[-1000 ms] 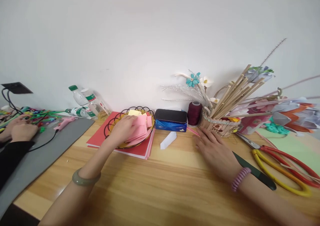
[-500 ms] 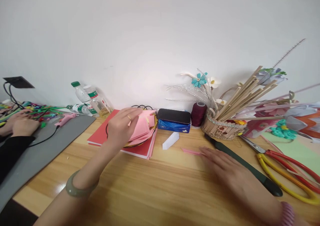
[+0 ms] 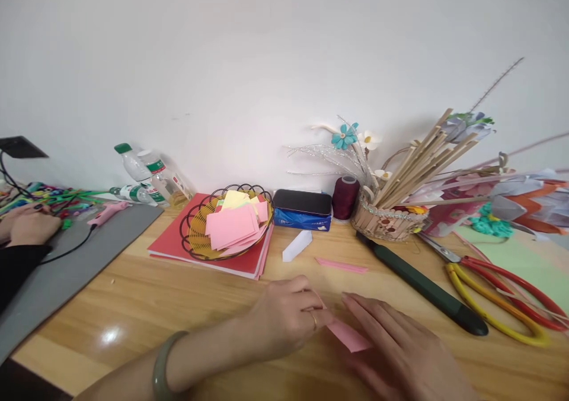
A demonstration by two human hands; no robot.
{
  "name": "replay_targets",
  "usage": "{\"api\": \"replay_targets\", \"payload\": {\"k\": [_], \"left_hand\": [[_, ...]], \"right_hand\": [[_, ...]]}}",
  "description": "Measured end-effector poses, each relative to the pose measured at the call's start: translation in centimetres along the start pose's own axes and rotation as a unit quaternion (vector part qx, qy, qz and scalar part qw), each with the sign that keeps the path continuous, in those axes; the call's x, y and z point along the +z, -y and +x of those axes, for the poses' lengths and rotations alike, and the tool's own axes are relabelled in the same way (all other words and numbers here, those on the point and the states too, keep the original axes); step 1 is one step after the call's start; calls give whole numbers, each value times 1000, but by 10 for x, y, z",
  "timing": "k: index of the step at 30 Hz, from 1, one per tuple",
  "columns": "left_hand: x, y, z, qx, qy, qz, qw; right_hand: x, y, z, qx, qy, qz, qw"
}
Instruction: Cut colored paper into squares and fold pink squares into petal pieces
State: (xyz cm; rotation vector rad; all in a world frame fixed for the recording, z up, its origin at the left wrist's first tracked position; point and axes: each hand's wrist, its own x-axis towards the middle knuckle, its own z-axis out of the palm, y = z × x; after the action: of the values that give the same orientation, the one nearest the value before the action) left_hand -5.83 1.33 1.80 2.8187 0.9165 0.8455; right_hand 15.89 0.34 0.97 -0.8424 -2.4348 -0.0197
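Near the front middle of the desk, my left hand [image 3: 288, 315] is closed on a small piece of pink paper [image 3: 349, 337], pinching its left end. My right hand [image 3: 402, 345] lies just right of it with fingers stretched out and the thumb apart; the paper's right end reaches its fingers, and I cannot tell whether it grips there. Beyond my hands, a folded pink paper strip [image 3: 342, 265] rests flat on the wood, with a folded white paper piece [image 3: 297, 246] to its left. A woven basket [image 3: 194, 239] of pink and yellow paper slips sits on red paper sheets [image 3: 166, 235].
Behind stand a blue tissue pack [image 3: 302, 219] with a phone [image 3: 302, 202] on it, a maroon thread spool [image 3: 345, 199] and a stick-filled basket [image 3: 386, 222]. A dark green cutter [image 3: 427, 285] and scissors [image 3: 493, 294] lie right. At left are a pink glue gun [image 3: 106, 212] and another person's hands [image 3: 33, 226].
My left hand has come from over the woven basket to the front middle, now holding pink paper. My right hand has drawn back from the folded pink strip toward me.
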Motion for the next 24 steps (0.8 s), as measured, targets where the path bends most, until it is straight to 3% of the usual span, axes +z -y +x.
{"api": "replay_targets", "payload": {"k": [2,4,7,9,10,15,17,22,24], "left_hand": [[1,-2,3,-40,23,-64,997],[4,-1,7,-138,37,-149,978],[9,7,10,-325,41,-326,887],[13,14,11,-389,43,-417,821],[15,17,10,-401,42,-442,802],[20,27,8,-417,31,-468,779],[20,27,8,-421,29,-474,773],[23,28,9,-426,30,-487,762],[23,26,8,-427,34,-475,769]], "right_hand": [[0,-1,-1,64,21,91,994],[-1,-4,0,184,69,212,957],[-1,-10,2,335,120,325,876],[0,-15,5,366,130,356,850],[0,-16,6,369,132,367,843],[1,-21,4,394,113,408,816],[1,-21,-1,373,102,405,828],[3,-18,-10,190,61,236,951],[5,-17,-11,160,41,170,972]]}}
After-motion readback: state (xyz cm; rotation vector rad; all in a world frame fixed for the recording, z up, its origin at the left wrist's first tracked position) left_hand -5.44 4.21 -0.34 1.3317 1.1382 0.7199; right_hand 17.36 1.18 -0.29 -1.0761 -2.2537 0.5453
